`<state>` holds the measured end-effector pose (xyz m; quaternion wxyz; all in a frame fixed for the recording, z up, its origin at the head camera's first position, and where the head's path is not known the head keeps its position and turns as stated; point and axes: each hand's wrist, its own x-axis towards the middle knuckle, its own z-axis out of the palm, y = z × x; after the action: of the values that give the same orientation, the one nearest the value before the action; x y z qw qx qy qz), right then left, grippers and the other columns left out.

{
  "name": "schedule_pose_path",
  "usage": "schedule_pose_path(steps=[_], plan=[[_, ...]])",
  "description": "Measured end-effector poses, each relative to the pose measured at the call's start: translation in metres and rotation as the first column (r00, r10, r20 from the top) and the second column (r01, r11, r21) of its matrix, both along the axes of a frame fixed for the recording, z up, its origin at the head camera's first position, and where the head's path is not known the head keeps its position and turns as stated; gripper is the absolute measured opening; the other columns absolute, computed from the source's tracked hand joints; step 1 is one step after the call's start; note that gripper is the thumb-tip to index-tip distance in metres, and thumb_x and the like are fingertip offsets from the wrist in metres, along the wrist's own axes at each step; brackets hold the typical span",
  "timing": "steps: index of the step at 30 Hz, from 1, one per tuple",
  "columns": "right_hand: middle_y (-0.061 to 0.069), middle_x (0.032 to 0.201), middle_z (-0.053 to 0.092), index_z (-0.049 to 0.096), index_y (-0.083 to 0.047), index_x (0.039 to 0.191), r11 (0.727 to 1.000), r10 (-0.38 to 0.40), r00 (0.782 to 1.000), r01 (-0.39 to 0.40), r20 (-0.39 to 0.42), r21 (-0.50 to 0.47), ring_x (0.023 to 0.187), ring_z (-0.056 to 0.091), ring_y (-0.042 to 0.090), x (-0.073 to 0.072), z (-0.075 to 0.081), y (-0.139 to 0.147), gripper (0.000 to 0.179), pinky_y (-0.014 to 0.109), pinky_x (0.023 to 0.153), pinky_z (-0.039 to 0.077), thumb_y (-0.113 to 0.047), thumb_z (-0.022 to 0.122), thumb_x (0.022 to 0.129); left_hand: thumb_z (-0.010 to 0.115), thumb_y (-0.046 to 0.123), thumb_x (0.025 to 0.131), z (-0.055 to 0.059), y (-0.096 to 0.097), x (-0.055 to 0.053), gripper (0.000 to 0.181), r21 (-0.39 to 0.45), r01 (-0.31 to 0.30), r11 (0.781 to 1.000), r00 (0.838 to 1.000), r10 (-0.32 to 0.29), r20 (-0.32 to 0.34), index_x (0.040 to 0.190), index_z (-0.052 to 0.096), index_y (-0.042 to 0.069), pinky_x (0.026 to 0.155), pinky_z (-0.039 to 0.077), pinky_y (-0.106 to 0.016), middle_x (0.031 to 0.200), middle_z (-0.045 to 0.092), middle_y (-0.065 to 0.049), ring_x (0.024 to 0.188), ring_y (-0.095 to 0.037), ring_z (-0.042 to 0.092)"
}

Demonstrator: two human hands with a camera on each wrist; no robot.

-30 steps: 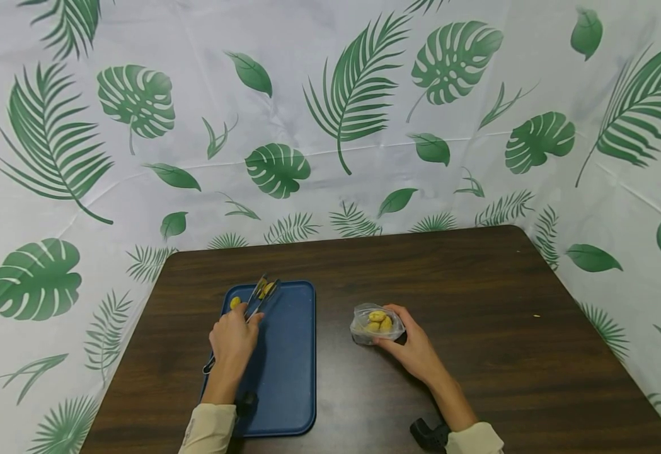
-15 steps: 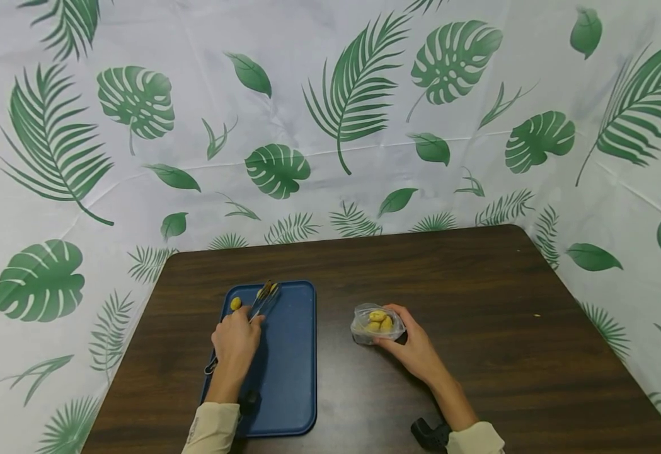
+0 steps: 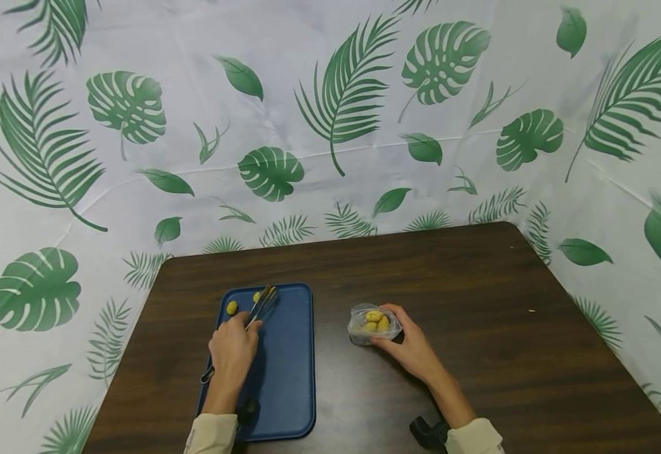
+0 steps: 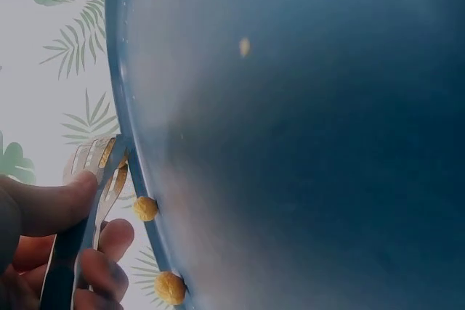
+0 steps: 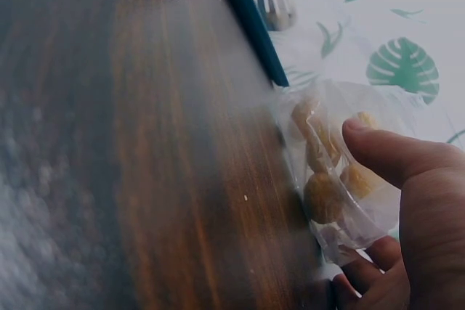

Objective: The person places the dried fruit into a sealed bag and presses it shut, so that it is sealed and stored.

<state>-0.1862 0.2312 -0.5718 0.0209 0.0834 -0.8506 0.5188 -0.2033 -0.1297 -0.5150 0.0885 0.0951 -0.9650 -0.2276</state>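
Note:
In the head view, my left hand [image 3: 232, 347] grips metal serving tongs [image 3: 261, 308] with fork-like ends over the far part of a blue tray [image 3: 285, 384]. Yellow shows between the tines in the left wrist view, where one wrinkled yellow ball [image 4: 145, 208] sits just beside the tong ends and another yellow ball [image 4: 170, 288] lies farther off. On the bare table right of the tray, my right hand [image 3: 415, 353] holds a clear plastic bag [image 3: 357, 329] between thumb and fingers. Its mouth faces up, and several yellow balls [image 5: 323, 197] fill it.
A dark wooden table [image 3: 477, 284] carries everything, with a leaf-printed cloth [image 3: 319, 113] hanging behind and at the sides. A pale crumb [image 3: 531, 310] lies to the right. Another small crumb [image 4: 245, 46] is on the tray.
The tong arms have drawn closer together and shifted slightly, and a yellow ball now shows to their left. The bag and right hand stay put; the head view has shifted slightly.

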Motion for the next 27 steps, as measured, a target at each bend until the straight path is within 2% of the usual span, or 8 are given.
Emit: schedule_pose_path(steps=[8, 13, 16, 23, 27], plan=[[0.005, 0.141, 0.061, 0.051, -0.028, 0.143, 1.0, -0.001, 1.0, 0.001, 0.005, -0.002, 0.124, 0.059, 0.026, 0.0, 0.0, 0.0, 0.067, 0.059, 0.104, 0.042, -0.04, 0.084, 0.087, 0.072, 0.032, 0.097, 0.001, 0.004, 0.006, 0.039, 0.007, 0.029, 1.0, 0.999, -0.029, -0.021, 0.123, 0.073, 0.002, 0.067, 0.052, -0.053, 0.101, 0.076, -0.024, 0.071, -0.033, 0.066], [0.004, 0.14, 0.062, 0.051, -0.028, 0.143, 1.0, -0.006, 1.0, 0.006, 0.006, 0.0, 0.123, 0.059, 0.025, 0.0, 0.0, 0.0, 0.067, 0.058, 0.104, 0.042, -0.04, 0.084, 0.087, 0.072, 0.032, 0.097, 0.003, 0.004, 0.007, 0.041, 0.022, 0.039, 0.999, 0.999, -0.038, -0.023, 0.126, 0.072, 0.002, 0.059, 0.045, -0.04, 0.086, 0.072, -0.017, 0.064, -0.025, 0.056], [0.004, 0.139, 0.062, 0.051, -0.028, 0.143, 1.0, -0.005, 1.0, 0.005, 0.004, -0.001, 0.122, 0.059, 0.025, 0.0, 0.0, 0.0, 0.067, 0.057, 0.104, 0.042, -0.039, 0.084, 0.087, 0.072, 0.032, 0.097, 0.005, 0.005, 0.008, 0.042, 0.028, 0.042, 0.999, 0.999, -0.041, -0.029, 0.126, 0.072, 0.002, 0.057, 0.041, -0.036, 0.081, 0.07, -0.015, 0.062, -0.024, 0.054], [0.005, 0.14, 0.062, 0.05, -0.027, 0.143, 1.0, -0.003, 1.0, 0.003, 0.002, 0.006, 0.124, 0.059, 0.026, 0.0, 0.0, 0.0, 0.067, 0.059, 0.105, 0.042, -0.039, 0.084, 0.087, 0.074, 0.033, 0.095, 0.009, 0.008, 0.013, 0.041, 0.031, 0.039, 0.999, 0.996, -0.036, -0.08, 0.124, 0.074, 0.003, 0.068, 0.052, -0.054, 0.1, 0.076, -0.025, 0.071, -0.032, 0.064], [0.005, 0.14, 0.062, 0.05, -0.027, 0.143, 1.0, -0.003, 1.0, 0.003, 0.0, 0.008, 0.124, 0.059, 0.026, 0.0, 0.0, 0.0, 0.067, 0.059, 0.105, 0.042, -0.039, 0.084, 0.087, 0.075, 0.033, 0.095, 0.012, 0.009, 0.016, 0.042, 0.039, 0.033, 0.999, 0.994, -0.029, -0.101, 0.125, 0.074, 0.004, 0.066, 0.051, -0.051, 0.093, 0.076, -0.023, 0.069, -0.031, 0.062]])
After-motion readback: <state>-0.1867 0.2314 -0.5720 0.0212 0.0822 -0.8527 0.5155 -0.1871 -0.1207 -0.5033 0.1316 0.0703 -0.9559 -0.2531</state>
